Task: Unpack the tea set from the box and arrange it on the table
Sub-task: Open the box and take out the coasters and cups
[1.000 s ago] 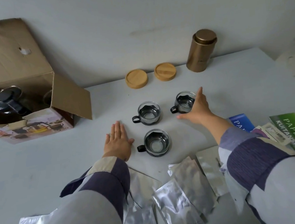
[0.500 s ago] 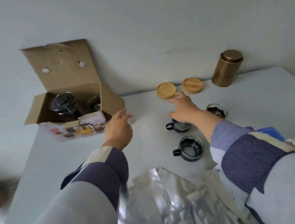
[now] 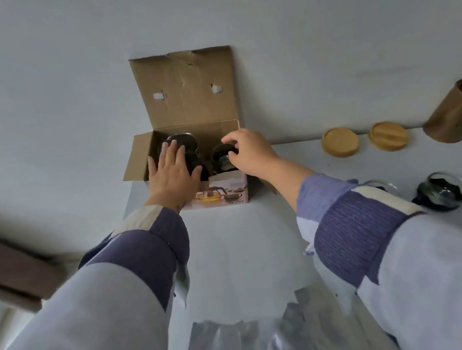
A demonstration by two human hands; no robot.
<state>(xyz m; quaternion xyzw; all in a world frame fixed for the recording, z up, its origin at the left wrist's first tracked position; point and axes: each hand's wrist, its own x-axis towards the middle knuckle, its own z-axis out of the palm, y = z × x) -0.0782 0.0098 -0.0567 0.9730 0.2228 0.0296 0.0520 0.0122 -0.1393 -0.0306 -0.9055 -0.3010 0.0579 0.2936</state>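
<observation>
I am partway through the unpacking, and by my reckoning the step in hand is getting the last pieces out of the box (image 3: 186,93), which stands open at the far left corner of the table (image 3: 245,230) with its lid flap up against the wall. My left hand (image 3: 173,171) is spread flat, fingers straight, over the dark teapot (image 3: 183,144) in the left half of the box; it looks to be resting on the lid, though I cannot tell for sure that it touches. My right hand (image 3: 247,151) reaches over the right side of the box with fingers curled, thumb and forefinger closing toward the rim of the glass cup (image 3: 222,158) that sits beside the teapot; it hovers just at the cup and I judge it holds nothing yet. Already out on the table, well off to my right, are two glass cups (image 3: 442,191), one half hidden by my sleeve, and, further back near the wall, two wooden coasters (image 3: 340,142) beside a bronze tin (image 3: 456,111). Next I would need to pinch the cup's rim firmly and lift it straight up, clear of the cardboard wall and the teapot, since glass against glass could chip, while my left hand steadies the pot.
</observation>
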